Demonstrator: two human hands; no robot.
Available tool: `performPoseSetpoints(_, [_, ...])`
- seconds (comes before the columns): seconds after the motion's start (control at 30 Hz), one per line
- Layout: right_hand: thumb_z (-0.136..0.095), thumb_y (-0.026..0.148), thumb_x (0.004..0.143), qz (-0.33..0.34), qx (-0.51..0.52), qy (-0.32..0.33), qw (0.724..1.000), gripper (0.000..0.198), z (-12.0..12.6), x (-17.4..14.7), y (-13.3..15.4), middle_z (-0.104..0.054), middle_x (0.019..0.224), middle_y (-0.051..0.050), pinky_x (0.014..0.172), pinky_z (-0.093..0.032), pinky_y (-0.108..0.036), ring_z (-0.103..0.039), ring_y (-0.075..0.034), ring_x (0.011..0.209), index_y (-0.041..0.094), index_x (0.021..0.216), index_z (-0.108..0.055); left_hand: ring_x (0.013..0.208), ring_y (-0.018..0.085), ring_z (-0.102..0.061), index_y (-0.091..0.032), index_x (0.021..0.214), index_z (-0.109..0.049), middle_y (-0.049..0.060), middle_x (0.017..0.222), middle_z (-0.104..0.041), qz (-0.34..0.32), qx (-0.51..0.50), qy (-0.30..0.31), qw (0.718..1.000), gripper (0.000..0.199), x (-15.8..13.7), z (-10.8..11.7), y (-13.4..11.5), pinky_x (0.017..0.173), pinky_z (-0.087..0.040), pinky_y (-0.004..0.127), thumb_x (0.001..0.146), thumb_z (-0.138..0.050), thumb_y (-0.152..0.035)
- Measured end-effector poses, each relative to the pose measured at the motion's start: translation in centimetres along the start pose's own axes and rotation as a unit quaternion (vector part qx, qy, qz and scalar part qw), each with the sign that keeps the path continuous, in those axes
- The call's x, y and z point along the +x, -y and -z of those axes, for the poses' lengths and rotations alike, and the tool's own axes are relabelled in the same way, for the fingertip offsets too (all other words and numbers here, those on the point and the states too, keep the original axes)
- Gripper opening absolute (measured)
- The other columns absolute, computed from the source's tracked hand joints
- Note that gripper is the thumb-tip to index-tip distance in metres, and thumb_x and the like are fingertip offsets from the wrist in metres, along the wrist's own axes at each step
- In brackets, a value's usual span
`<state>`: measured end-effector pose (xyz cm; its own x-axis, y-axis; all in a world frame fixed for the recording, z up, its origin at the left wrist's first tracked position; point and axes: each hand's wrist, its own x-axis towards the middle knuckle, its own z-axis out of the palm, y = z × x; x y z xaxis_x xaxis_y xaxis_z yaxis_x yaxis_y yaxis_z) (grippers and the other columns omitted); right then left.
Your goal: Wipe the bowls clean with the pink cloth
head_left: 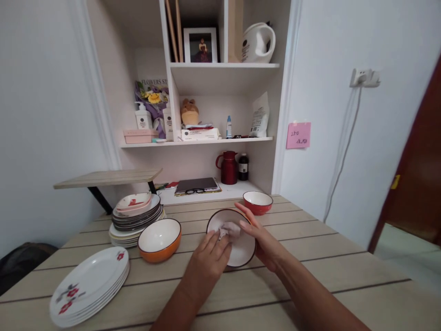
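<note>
A white-lined bowl (pixel 241 253) with a dark rim is tilted towards me above the table, a sliver of orange showing on its outside. My right hand (pixel 262 236) grips it by the right side, thumb over the rim and fingers behind. Inside the bowl, my left hand (pixel 211 257) presses a crumpled whitish cloth or tissue (pixel 228 229) against the surface with its fingertips. To the left stands an orange bowl (pixel 160 243), white within. A red bowl (pixel 257 203) sits behind my right hand.
Oval flower-patterned plates (pixel 93 280) are stacked at the front left of the slatted table (pixel 324 271). Behind them rises a stack of dark and white plates (pixel 136 223), topped by a small dish. A shelf unit (pixel 223 71) at the back holds a red jug (pixel 228 168).
</note>
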<state>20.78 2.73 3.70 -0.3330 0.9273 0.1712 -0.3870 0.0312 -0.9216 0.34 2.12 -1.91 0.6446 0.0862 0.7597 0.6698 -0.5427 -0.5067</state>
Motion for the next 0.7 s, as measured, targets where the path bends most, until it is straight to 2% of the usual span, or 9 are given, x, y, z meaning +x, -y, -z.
performPoseSetpoints(0.07, [-0.084, 0.055, 0.074, 0.019, 0.041, 0.021, 0.999, 0.097, -0.4, 0.0, -0.3, -0.067, 0.136, -0.007, 0.102, -0.046, -0.048, -0.067, -0.032, 0.117, 0.042, 0.155, -0.032, 0.115, 0.023, -0.069, -0.017, 0.115, -0.07, 0.008, 0.125, -0.074, 0.01, -0.008, -0.007, 1.0, 0.027, 0.1, 0.2, 0.1, 0.109, -0.052, 0.045, 0.101, -0.049, -0.009])
performPoseSetpoints(0.2, [-0.086, 0.055, 0.072, 0.062, 0.092, 0.059, 0.992, 0.102, -1.3, 0.0, -1.1, -0.065, 0.14, -0.006, 0.111, -0.039, -0.05, -0.062, -0.032, 0.126, 0.041, 0.157, -0.03, 0.11, 0.023, -0.07, -0.016, 0.115, -0.07, 0.009, 0.122, -0.075, 0.063, -0.015, -0.037, 0.997, 0.03, 0.3, 0.3, 0.1, 0.101, -0.057, 0.042, 0.102, -0.045, -0.007])
performPoseSetpoints(0.37, [-0.09, 0.045, 0.07, 0.085, 0.073, 0.082, 0.99, 0.107, -2.7, 0.1, -2.6, -0.061, 0.145, -0.007, 0.118, -0.032, -0.051, -0.052, -0.032, 0.136, 0.039, 0.158, -0.03, 0.111, 0.022, -0.069, -0.015, 0.126, -0.065, 0.01, 0.124, -0.074, 0.114, -0.048, -0.038, 0.992, 0.029, 0.0, 0.1, 0.0, 0.095, -0.061, 0.038, 0.105, -0.045, -0.015])
performPoseSetpoints(0.53, [-0.09, 0.035, 0.071, 0.125, 0.017, 0.016, 0.992, 0.106, -3.2, 0.3, -3.5, -0.062, 0.141, -0.006, 0.119, -0.032, -0.051, -0.052, -0.03, 0.135, 0.04, 0.158, -0.03, 0.116, 0.023, -0.067, -0.015, 0.131, -0.063, 0.01, 0.128, -0.072, 0.108, -0.088, 0.007, 0.99, 0.032, 0.0, -0.2, -0.1, 0.099, -0.059, 0.038, 0.106, -0.043, -0.019])
performPoseSetpoints(0.7, [-0.08, 0.033, 0.078, 0.152, -0.023, -0.036, 0.987, 0.084, -2.6, 0.8, -3.2, -0.064, 0.138, -0.004, 0.118, -0.033, -0.049, -0.054, -0.03, 0.131, 0.037, 0.153, -0.043, 0.111, 0.023, -0.067, -0.016, 0.132, -0.064, 0.012, 0.126, -0.072, 0.066, -0.078, 0.012, 0.995, 0.032, 0.8, 0.0, -0.1, 0.096, -0.06, 0.038, 0.104, -0.049, -0.017])
